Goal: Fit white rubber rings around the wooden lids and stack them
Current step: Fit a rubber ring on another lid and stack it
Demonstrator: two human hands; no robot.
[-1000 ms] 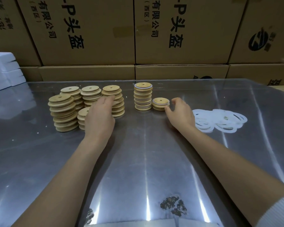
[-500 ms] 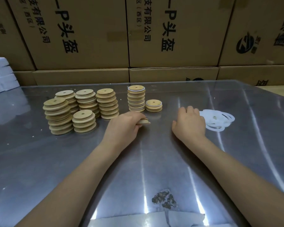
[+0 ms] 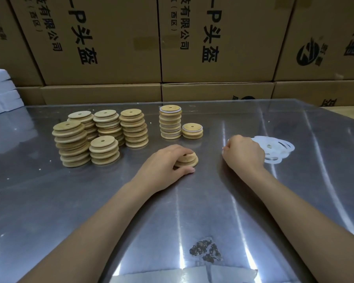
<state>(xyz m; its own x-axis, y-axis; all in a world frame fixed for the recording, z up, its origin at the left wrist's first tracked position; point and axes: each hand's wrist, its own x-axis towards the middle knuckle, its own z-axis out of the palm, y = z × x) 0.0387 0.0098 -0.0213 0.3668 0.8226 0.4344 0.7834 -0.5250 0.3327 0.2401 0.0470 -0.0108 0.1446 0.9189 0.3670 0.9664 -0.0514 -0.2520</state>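
Observation:
My left hand [image 3: 166, 164] grips a bare wooden lid [image 3: 189, 159] that rests on the metal table [image 3: 90, 201] near the middle. My right hand [image 3: 243, 154] is curled over the near edge of a pile of white rubber rings [image 3: 278, 149]; a sliver of white shows at its fingers, but I cannot make out a ring held in them. Several stacks of bare wooden lids [image 3: 102, 135] stand at the left. A tall stack of ringed lids [image 3: 170, 122] and a short ringed stack [image 3: 192, 131] stand behind my hands.
Large cardboard boxes [image 3: 110, 48] form a wall along the table's far edge. A white stack of sheets or foam [image 3: 0, 92] sits at the far left. A dark rough patch [image 3: 205, 250] marks the table near me.
My left hand took a lid from the short bare stack and brought it right to the table's middle. My right hand left the short ringed stack and moved right onto the ring pile.

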